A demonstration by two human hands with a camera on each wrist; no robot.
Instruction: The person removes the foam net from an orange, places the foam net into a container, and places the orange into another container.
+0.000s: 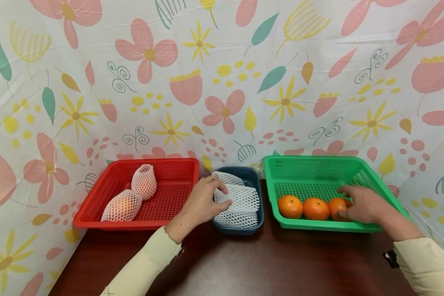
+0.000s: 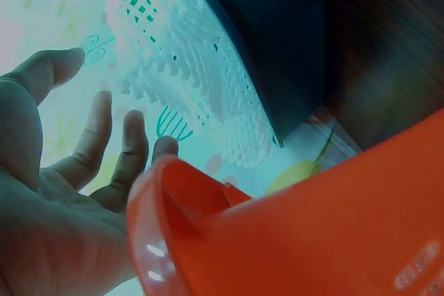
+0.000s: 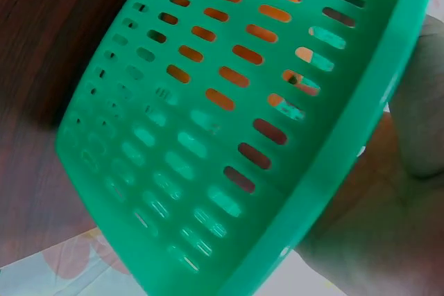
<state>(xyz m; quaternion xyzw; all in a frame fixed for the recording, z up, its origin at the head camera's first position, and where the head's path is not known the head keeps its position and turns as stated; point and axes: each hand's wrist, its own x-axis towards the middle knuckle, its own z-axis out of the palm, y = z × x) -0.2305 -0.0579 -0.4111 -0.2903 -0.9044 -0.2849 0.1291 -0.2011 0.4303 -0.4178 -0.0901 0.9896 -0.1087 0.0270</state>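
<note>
In the head view my left hand point(image 1: 205, 199) hovers at the left side of a small blue basket point(image 1: 258, 205), thumb and fingers spread apart. White foam fruit nets point(image 1: 244, 201) lie in that basket beside the fingertips. The left wrist view shows the same hand point(image 2: 76, 171) with nothing held, facing the nets point(image 2: 187, 67). Inside a green basket point(image 1: 299, 164) my right hand point(image 1: 366, 205) is at the rightmost orange point(image 1: 338, 207), its thumb in front and fingers behind. Two more oranges point(image 1: 290, 206) sit left of it. The green basket's wall point(image 3: 187, 129) hides most of the right fingers in the right wrist view.
A red basket point(image 1: 170, 164) on the left holds two oranges in white foam nets point(image 1: 144, 183). All the baskets stand on a dark brown table point(image 1: 244, 263), against a flower-patterned cloth point(image 1: 222, 82). The red rim point(image 2: 149, 233) is close to my left hand.
</note>
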